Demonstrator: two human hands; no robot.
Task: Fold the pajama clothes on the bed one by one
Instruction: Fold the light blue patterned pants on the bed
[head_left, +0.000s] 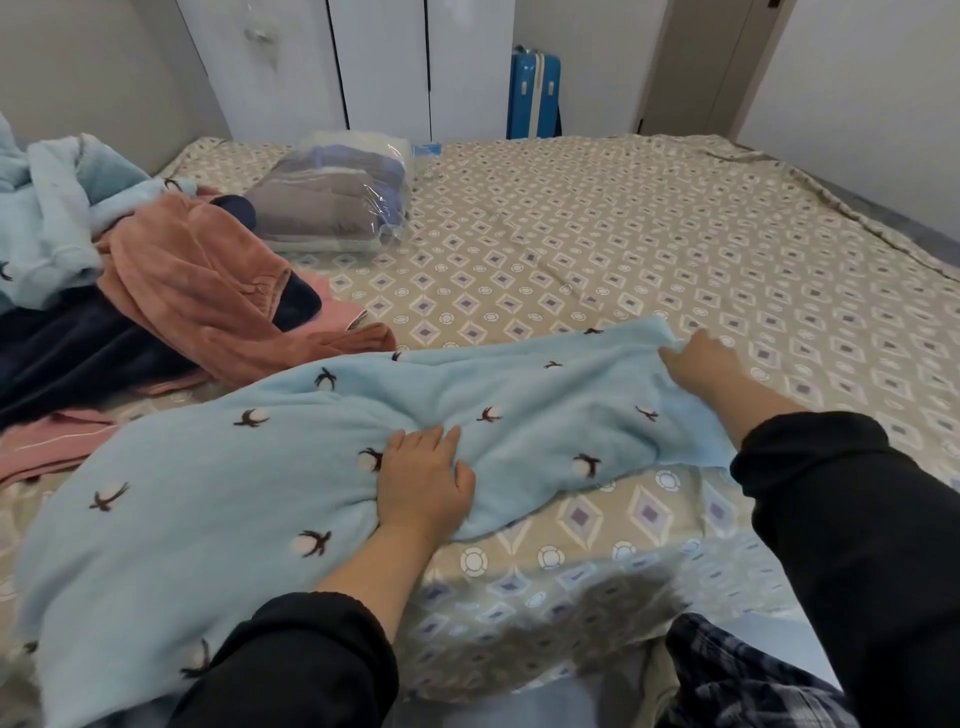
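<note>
A light blue fleece pajama piece (218, 499) with small dark-and-white motifs lies spread across the near side of the bed (623, 249). My left hand (423, 480) rests on its middle with fingers fairly straight, pressing the fabric down. My right hand (698, 361) is at the far right end of the piece and pinches its edge, fingers curled into the cloth. A heap of other pajama clothes sits at the left: a salmon-pink one (208, 291), a dark navy one (67, 353) and another light blue one (47, 213).
A clear plastic bag of folded grey and blue textiles (332, 202) lies at the back left of the bed. A blue suitcase (535, 93) stands by white wardrobe doors (384, 62) beyond the bed. The patterned sheet stretches to the right.
</note>
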